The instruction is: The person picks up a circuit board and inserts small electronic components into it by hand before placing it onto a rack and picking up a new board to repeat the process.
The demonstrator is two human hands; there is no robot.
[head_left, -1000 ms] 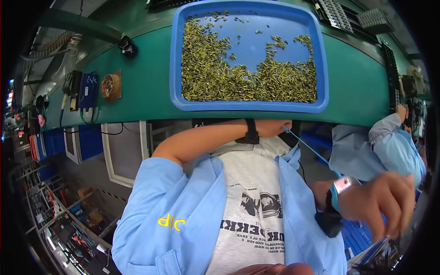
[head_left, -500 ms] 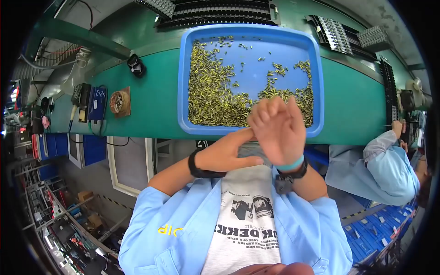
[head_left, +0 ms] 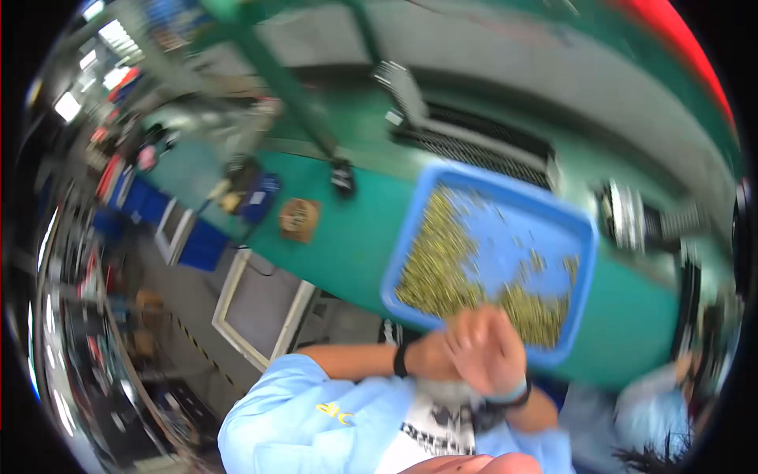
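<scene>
Blue tray [head_left: 493, 257] sits on the green table [head_left: 359, 245], lying slantwise to the right of the middle, whereas half a second ago it stood nearly square and higher in the picture; the whole view has swung and blurred. Both hands keep much the same pose as then. The right hand [head_left: 485, 347] is raised before the tray's near rim, palm showing, fingers loosely curled, with nothing seen in it. The left hand [head_left: 430, 357] is close by, partly behind it; whether it grips anything, I cannot tell. A light blue band [head_left: 512, 393] circles the right wrist.

The tray is smooth, rectangular and round-cornered. Small, slender yellow-green and dark pieces [head_left: 438, 268] form a grainy heap along its left and near sides. Beyond stands a ribbed black rack [head_left: 489, 146].
</scene>
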